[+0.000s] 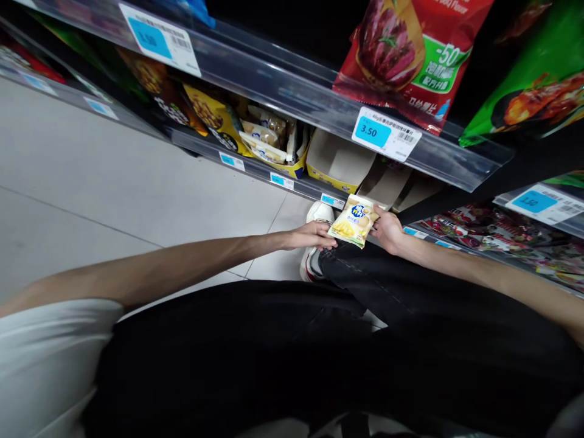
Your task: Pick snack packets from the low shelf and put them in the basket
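Note:
A small pale-yellow snack packet (352,221) with a blue logo is held tilted above my bent knee, its printed front facing up. My right hand (387,230) grips its right edge, fingers partly hidden behind it. At the packet's lower left corner is my left hand (314,236), its thumb and fingers closed about the edge. Just beyond the packet, on the bottom shelf, stands an open yellow-edged display box (340,161). Beside it another yellow box (297,168) contains several small packets (264,135).
A clear-fronted upper shelf (283,91) juts out over the bottom one, with a red snack bag (410,61) and a green bag (538,85) on it. Price tags (387,132) line the shelf edges. Dark packets (483,231) lie at lower right. Grey floor tiles (114,176) spread leftward.

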A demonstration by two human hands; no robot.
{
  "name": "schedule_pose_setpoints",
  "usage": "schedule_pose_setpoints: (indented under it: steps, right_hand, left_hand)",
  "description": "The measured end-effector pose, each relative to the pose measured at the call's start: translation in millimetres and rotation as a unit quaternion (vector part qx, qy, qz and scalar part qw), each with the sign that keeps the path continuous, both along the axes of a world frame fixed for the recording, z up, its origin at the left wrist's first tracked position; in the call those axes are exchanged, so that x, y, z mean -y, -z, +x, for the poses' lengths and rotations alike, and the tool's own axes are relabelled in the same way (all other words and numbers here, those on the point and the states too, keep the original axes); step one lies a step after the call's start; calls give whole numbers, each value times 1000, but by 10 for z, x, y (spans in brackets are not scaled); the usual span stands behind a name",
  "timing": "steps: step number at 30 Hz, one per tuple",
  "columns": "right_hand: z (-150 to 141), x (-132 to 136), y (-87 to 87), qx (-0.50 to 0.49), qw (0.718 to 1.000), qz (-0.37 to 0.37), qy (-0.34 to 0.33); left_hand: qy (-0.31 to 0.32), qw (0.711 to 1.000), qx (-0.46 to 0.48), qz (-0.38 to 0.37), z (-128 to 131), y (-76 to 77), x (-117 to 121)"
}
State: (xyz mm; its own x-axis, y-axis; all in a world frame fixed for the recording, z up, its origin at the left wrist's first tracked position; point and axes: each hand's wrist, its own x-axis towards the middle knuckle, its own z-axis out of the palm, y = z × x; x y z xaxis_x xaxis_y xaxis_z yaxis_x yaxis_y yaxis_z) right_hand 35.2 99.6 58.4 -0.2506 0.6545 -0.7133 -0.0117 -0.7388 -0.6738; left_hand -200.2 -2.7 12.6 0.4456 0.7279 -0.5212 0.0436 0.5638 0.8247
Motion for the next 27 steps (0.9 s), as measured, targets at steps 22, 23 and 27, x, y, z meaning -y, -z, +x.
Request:
schedule_pose_setpoints:
  steps: [22,23,27]
  right_hand:
    - [-44,98,-292,-21,999,-8,-39]
    - [-45,97,-282,-22,999,-5,-33]
    - [-47,128,-231,31,996,55,-57]
  left_hand:
    - [-48,981,-99,158,241,-84,239]
    - [-51,982,-91,156,266,-81,271]
    - [-18,989,-52,139,296,-116,307]
